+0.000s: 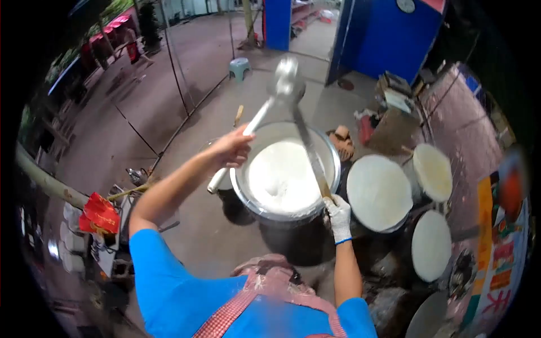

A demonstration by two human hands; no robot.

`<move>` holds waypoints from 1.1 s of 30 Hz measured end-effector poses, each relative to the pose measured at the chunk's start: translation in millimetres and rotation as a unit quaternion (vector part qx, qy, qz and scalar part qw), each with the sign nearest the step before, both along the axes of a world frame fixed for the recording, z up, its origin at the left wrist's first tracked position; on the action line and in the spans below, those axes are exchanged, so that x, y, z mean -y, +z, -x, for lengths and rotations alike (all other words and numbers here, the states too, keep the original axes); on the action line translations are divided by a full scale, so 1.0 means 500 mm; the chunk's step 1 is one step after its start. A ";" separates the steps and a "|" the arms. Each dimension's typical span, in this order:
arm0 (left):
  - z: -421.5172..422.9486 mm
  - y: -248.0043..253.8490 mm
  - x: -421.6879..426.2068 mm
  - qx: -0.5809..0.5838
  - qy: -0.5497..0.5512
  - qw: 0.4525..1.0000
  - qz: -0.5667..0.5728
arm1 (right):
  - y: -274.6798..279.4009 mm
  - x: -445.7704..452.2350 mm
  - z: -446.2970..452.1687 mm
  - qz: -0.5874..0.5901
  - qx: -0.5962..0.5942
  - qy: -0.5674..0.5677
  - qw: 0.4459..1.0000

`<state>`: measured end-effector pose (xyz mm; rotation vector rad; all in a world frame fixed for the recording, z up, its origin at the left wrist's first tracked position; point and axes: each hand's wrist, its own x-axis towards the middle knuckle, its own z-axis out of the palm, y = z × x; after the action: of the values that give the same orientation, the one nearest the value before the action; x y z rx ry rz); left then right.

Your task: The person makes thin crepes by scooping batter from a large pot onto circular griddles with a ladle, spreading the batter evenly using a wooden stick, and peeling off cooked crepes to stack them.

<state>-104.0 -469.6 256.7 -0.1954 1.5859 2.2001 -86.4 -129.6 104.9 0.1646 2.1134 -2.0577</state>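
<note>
My bare left hand (pixel 228 149) is wrapped round the white handle of a ladle (pixel 259 117). The ladle's metal bowl is raised beyond the basin and smeared by motion. My right hand (pixel 339 215), in a white knitted glove, grips the wooden handle of a long flat metal spatula (pixel 309 142). Its blade slants up over the basin, and its far end meets or overlaps the ladle bowl; whether they touch I cannot tell. Below both tools stands a large metal basin (pixel 239 193) of thick white batter (pixel 282 174).
Right of the basin are round flat plates, with pale surfaces, on the near one (pixel 378 192), another (pixel 433 172) and a lower one (pixel 431 246). A brown clay-like object (pixel 341 143) sits beside the basin. Farther off are a stool (pixel 239 69) and a blue door (pixel 369 42).
</note>
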 end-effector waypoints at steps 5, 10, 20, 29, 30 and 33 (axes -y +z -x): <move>-0.006 -0.053 -0.071 0.275 0.077 0.952 -0.110 | -0.048 -0.103 -0.150 -0.175 -0.029 -0.054 0.983; -0.061 -0.015 -0.273 0.080 -0.067 0.993 0.057 | 0.003 -0.216 -0.248 -0.024 0.031 -0.127 0.991; -0.208 -0.362 -0.779 0.634 -0.254 0.669 -0.294 | -0.321 -0.483 -0.902 -0.047 0.049 -0.343 0.937; -0.451 -0.296 -1.510 0.392 -0.589 0.703 -0.063 | -0.091 -0.731 -1.272 -0.336 0.330 -0.638 0.609; -0.467 -0.281 -1.575 0.304 -0.631 0.713 -0.033 | -0.089 -0.761 -1.280 -0.310 0.300 -0.679 0.594; -0.513 -0.266 -1.743 0.114 -0.690 0.713 0.046 | -0.065 -0.827 -1.235 -0.301 0.128 -0.727 0.604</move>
<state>152.3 401.7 123.6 0.5318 1.0191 0.8398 531.0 284.0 72.3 2.8132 2.4683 -1.1164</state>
